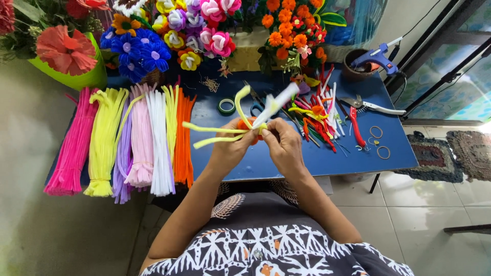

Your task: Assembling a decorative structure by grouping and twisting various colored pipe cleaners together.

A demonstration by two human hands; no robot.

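We pinch orange bud (245, 124) w/ left hand (230, 148), right hand (283, 145) grips white stem (276, 102); yellow petals (215, 134) half-wrapped, lots left.

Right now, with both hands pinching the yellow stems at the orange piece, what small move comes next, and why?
Probably wrap a loose yellow pipe cleaner around the orange piece: left hand and right hand pinch it, and several yellow ends stick out unwound.
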